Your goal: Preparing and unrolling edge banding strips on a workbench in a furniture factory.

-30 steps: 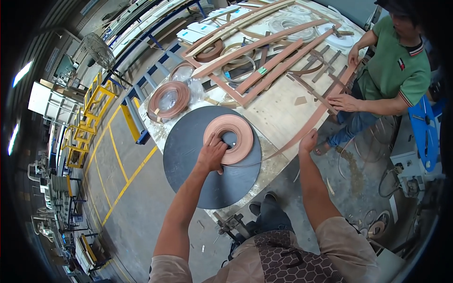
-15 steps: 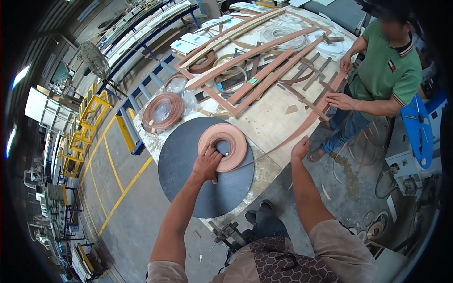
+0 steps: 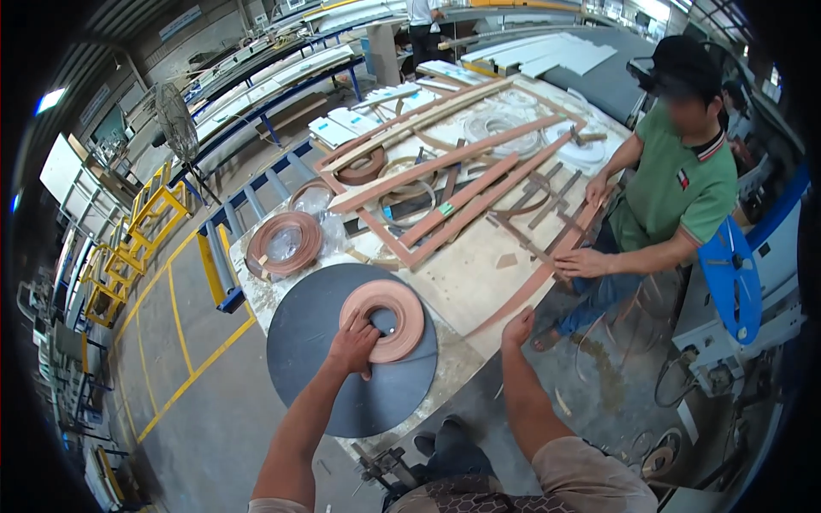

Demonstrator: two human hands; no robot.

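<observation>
A flat roll of reddish-brown edge banding lies on a round dark grey disc at the table's near corner. My left hand rests across the roll's left side, index finger stretched over the coil, other fingers hooked into its centre hole. The thumb sits outside the coil. A strip of the banding runs along the table's right side toward a person in a green shirt, who has both hands on it. My right hand is closed at the strip's near edge; its fingertips are partly hidden.
Wooden frame pieces cover the table's middle. Another brown roll lies beside the disc, near clear plastic wrap. A clamp-like metal fitting juts from the near corner. Yellow stands stand left; a blue-panelled machine is at right.
My view has tilted up, so more of the far workshop shows. Both hands keep about the same places on the roll and strip. The other person's hands stay on the strip.
</observation>
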